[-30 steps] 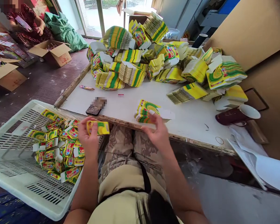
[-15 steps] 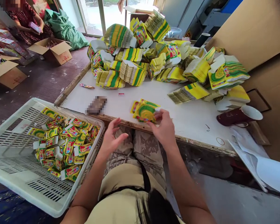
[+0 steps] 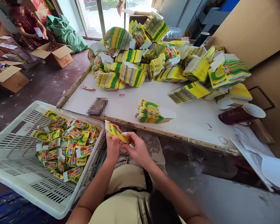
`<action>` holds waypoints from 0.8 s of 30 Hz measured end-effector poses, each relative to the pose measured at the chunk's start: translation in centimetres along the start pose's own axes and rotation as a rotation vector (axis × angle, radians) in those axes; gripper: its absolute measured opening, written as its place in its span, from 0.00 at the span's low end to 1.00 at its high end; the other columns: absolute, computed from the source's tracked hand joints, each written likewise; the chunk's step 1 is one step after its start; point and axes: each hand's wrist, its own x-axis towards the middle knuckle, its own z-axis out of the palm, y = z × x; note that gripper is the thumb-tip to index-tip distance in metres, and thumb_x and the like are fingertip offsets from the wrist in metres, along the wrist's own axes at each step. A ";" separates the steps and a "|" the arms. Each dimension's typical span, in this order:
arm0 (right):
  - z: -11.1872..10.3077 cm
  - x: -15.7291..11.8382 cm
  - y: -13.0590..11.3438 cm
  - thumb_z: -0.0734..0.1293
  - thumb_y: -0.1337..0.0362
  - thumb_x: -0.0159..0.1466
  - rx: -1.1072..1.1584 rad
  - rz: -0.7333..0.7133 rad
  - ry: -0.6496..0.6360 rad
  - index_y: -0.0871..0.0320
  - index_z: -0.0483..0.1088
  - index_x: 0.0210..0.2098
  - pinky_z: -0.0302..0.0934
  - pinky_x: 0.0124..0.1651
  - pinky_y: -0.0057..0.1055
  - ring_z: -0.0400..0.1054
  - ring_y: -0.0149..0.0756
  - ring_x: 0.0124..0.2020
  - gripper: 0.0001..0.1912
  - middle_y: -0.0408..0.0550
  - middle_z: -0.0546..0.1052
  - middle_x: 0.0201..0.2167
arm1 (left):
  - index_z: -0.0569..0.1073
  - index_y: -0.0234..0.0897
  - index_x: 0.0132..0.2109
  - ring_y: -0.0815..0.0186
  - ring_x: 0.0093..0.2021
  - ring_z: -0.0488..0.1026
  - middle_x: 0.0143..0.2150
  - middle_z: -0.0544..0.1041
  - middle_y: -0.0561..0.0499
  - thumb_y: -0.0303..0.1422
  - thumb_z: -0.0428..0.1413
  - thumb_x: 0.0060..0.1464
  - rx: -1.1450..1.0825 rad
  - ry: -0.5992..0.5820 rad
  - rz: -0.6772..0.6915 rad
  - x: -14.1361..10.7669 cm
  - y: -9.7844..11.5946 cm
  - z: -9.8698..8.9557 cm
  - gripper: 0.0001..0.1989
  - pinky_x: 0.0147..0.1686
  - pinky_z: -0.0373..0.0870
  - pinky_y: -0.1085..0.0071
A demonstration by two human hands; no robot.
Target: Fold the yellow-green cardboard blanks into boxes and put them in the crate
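A small yellow-green printed carton (image 3: 118,134) is held between my two hands above my lap, near the table's front edge. My left hand (image 3: 112,144) grips it from the left with the thumb on its face. The fingers of my right hand (image 3: 138,147) pinch its lower right end. Just beyond, a short stack of flat cartons (image 3: 150,112) lies on the white table (image 3: 191,124). At my left, a white plastic basket (image 3: 35,174) holds many small cartons (image 3: 71,147), some with white end flaps standing out.
Bundles of flat cartons (image 3: 133,73) are heaped at the table's back. A dark red mug (image 3: 238,115) lies tipped at the right, near a rubber band (image 3: 223,140). A blurred brown object (image 3: 98,106) sits near the front edge. Another person (image 3: 34,29) sits by open boxes (image 3: 53,54).
My right hand has come from the stack on the table to my left hand with a carton. My left hand, empty and spread before, has closed on it.
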 end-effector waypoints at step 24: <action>-5.7 0.4 1.2 0.62 0.72 0.66 -0.755 -0.361 0.155 0.39 0.77 0.40 0.45 0.68 0.55 0.66 0.41 0.45 0.18 0.39 0.79 0.37 | 0.56 0.44 0.68 0.48 0.62 0.66 0.63 0.68 0.41 0.35 0.64 0.50 1.147 -0.920 0.107 1.3 4.7 -2.5 0.41 0.61 0.61 0.47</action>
